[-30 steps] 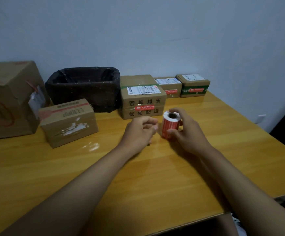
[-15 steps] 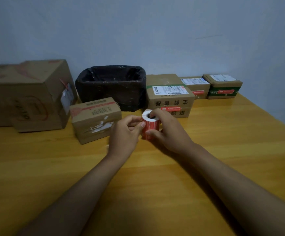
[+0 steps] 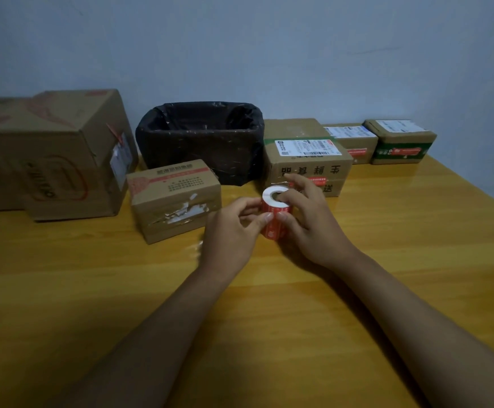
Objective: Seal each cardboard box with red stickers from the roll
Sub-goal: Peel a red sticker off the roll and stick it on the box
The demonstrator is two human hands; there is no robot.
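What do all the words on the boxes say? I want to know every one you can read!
"生鲜食品", printed upside down: front of the middle box.
"送": same box, bottom right; the right hand hides the rest.
White shipping labels on the middle box, the small box and the green-banded box: too small to read.
Print on the torn-label box, the big box and the sticker roll: blurred.

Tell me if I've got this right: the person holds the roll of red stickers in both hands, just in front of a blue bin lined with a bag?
Not quite. The bin is black, not blue, as the head view shows. The rest holds: the left hand and right hand both hold the roll of red stickers in front of it.
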